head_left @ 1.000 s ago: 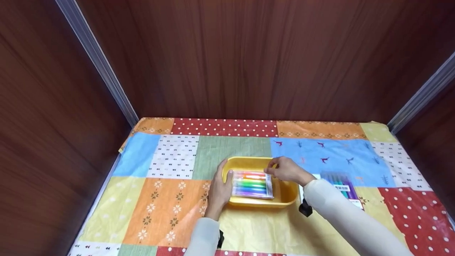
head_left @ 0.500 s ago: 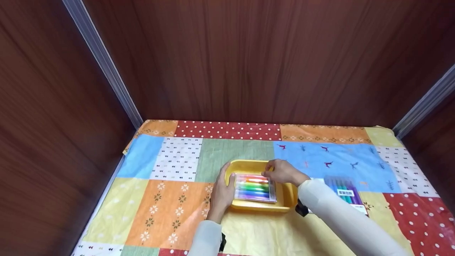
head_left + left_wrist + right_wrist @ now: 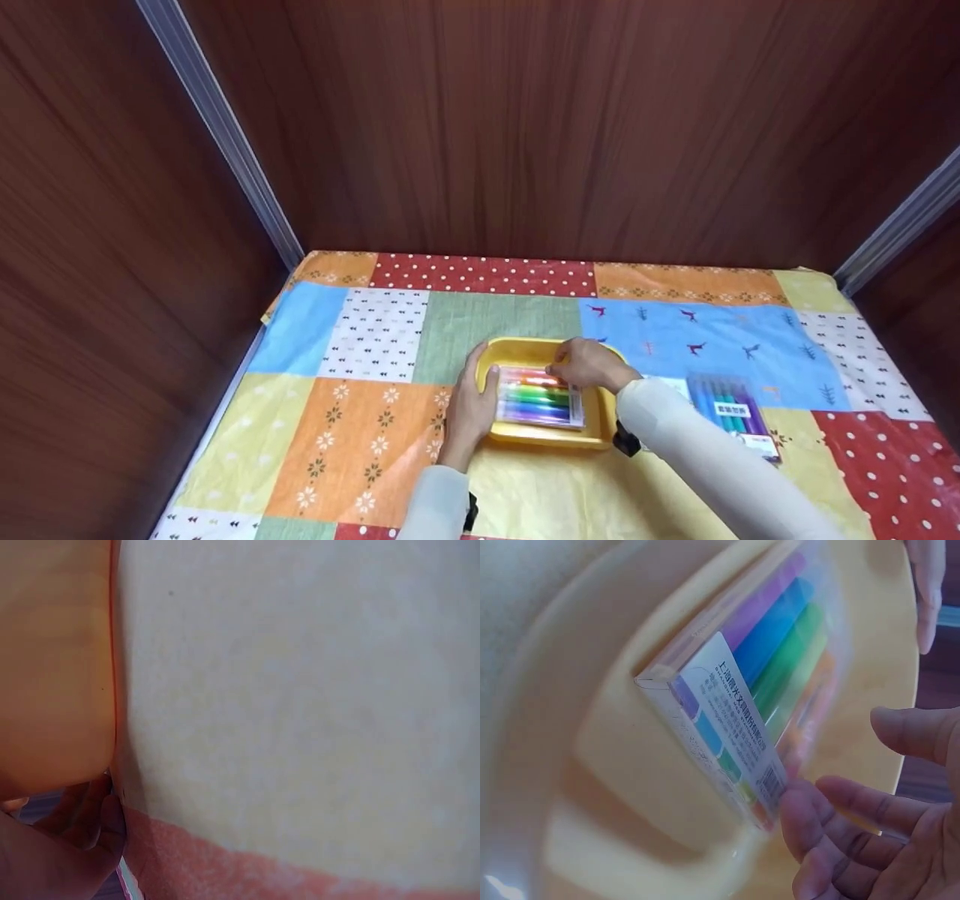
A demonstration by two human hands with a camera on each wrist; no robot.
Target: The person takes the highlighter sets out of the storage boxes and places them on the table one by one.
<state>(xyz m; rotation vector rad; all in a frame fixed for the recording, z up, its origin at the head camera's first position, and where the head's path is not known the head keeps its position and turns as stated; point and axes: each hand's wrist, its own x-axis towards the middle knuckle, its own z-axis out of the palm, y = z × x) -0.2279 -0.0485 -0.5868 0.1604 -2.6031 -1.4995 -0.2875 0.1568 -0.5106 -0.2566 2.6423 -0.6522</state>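
Observation:
A yellow plastic tray [image 3: 551, 439] sits near the middle of the cloth. Flat inside it lies a clear pack of coloured markers [image 3: 535, 401], its white printed label [image 3: 742, 709] readable as Chinese text in the right wrist view. My left hand [image 3: 470, 405] grips the tray's left end, thumb over the rim and fingers along the outside wall. My right hand [image 3: 592, 364] reaches in over the back right part of the tray. In the right wrist view its fingertips are at a corner of the pack, with the thumb spread away from them.
A second clear pack of pens [image 3: 724, 405], blue to purple, lies right of the tray, beside a pale flat item [image 3: 670, 386] partly behind the right sleeve. A patchwork cloth [image 3: 367, 427] covers the table. Brown panels [image 3: 480, 127] wall it in at back and sides.
My right hand has shifted slightly left, further over the pack. The left hand keeps its grip on the tray. The head view has tilted a little.

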